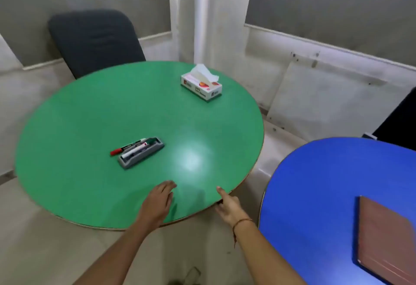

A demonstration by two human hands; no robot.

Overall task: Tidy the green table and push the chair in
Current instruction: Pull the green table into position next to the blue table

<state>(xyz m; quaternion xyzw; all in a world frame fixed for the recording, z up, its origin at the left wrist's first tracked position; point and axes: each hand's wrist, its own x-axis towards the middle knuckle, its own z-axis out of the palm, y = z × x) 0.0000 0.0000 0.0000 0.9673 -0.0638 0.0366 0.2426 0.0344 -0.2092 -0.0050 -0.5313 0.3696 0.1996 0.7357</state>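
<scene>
The round green table (90, 116) fills the middle of the head view. On it lies a grey eraser tray (141, 156) holding markers, with a red-capped marker (119, 150) sticking out to its left. A white tissue box (201, 86) stands near the table's far right edge. A dark grey chair (94, 41) stands behind the table at the far left, its back against the table's rim. My left hand (157, 203) rests flat on the near edge, fingers apart and empty. My right hand (229, 206) grips the table's near right rim, thumb on top.
A blue table (315, 194) stands close at the right with a brown board (385, 239) lying on it. Walls with grey panels close off the back, and a white panel (326, 104) leans against the right wall. Pale floor lies in front.
</scene>
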